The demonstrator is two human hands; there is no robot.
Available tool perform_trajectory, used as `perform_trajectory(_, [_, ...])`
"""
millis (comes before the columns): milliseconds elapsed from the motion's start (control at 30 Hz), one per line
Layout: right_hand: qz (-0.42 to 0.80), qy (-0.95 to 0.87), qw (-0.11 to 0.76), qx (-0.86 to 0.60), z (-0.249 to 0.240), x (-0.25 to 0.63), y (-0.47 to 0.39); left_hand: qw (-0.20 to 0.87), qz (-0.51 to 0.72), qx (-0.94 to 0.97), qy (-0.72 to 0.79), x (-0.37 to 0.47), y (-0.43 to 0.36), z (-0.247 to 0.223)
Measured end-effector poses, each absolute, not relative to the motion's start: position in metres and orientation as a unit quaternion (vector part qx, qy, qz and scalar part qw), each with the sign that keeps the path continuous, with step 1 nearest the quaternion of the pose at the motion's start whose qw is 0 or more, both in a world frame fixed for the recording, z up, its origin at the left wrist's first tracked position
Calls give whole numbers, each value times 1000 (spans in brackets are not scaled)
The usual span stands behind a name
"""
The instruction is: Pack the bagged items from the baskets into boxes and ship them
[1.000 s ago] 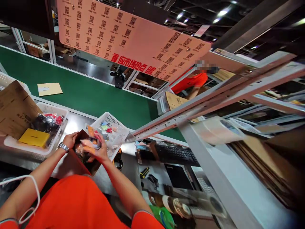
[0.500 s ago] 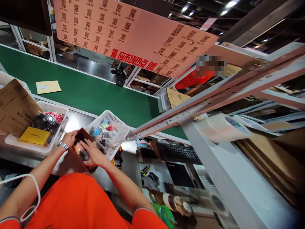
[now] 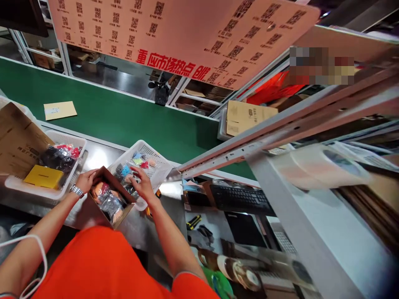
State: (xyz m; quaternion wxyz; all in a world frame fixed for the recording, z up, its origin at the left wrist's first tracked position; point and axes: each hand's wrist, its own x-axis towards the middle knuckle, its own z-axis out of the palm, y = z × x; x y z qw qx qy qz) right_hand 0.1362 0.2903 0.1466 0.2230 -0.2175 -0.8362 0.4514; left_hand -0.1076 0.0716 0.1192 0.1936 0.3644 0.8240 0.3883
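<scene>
My left hand (image 3: 86,182), with a metal watch at its wrist, grips the left side of an open brown cardboard box (image 3: 126,209). Several clear plastic bags (image 3: 109,199) with orange, dark and grey contents fill the box. To the right, my right hand (image 3: 142,183) hovers above a white perforated basket (image 3: 160,155), fingers apart and slightly curled. Small bagged items (image 3: 126,170) in blue, red, green and grey lie in that basket, just under and beside the fingertips. Whether the fingers touch any of them I cannot tell.
Left stands another white basket (image 3: 67,195) with a yellow box (image 3: 43,176) and bagged items. A green conveyor belt (image 3: 124,112) runs behind, carrying an envelope (image 3: 60,110). Right are a metal post (image 3: 224,153), keyboard (image 3: 240,198) and tape roll (image 3: 321,164). A person in orange (image 3: 268,89) is beyond.
My right hand has left the inside of the cardboard box and moved right, over the basket. My left hand stays on the box. The view has shifted a little.
</scene>
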Motion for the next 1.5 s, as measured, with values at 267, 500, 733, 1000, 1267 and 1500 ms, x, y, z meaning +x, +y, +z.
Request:
perform_trajectory(267, [168, -918, -257, -251, 58, 124, 364, 188, 377, 356, 834, -102, 68, 125])
perform_trajectory(500, [169, -935, -245, -194, 36, 66, 347, 187, 374, 335, 844, -97, 65, 131])
perform_trajectory(733, [222, -944, -156, -186, 31, 106, 346, 183, 384, 332, 842, -98, 65, 132])
perform_trajectory(1000, [258, -931, -103, -236, 41, 131, 347, 177, 379, 339, 843, -100, 69, 131])
perform_trajectory(1267, [283, -886, 39, -366, 92, 154, 360, 160, 365, 355, 846, -109, 71, 114])
perform_trajectory(1500, [440, -764, 321, -346, 186, 163, 341, 174, 357, 362, 843, -111, 76, 119])
